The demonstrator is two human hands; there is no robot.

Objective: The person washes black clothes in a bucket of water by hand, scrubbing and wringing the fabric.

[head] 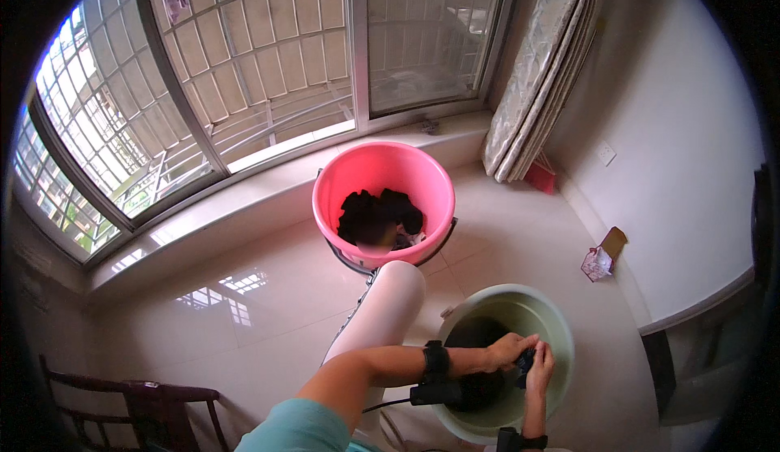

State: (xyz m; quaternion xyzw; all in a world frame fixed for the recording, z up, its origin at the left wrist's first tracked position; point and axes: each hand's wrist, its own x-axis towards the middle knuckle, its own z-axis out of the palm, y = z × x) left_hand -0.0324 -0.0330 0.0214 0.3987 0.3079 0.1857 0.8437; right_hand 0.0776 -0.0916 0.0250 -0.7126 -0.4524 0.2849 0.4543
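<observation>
Over a pale green plastic basin (564, 336), my left hand (509, 351) and my right hand (540, 368) are close together. A small dark piece of cloth (524, 367) is pinched between them, its lower end hanging towards the basin. More dark fabric (478, 332) lies inside the basin, partly hidden by my left forearm. Beyond my knee stands a pink plastic bucket (384, 162) with a dark carrying handle. Black clothes (372, 214) are heaped in its bottom, along with something whitish at one side.
A wide window with metal bars (268, 31) runs along the back above a low sill. To the right hangs a patterned curtain (536, 68) beside a red dustpan (540, 178). An opened box (603, 257) lies by the wall. A dark wooden chair (146, 403) stands lower left.
</observation>
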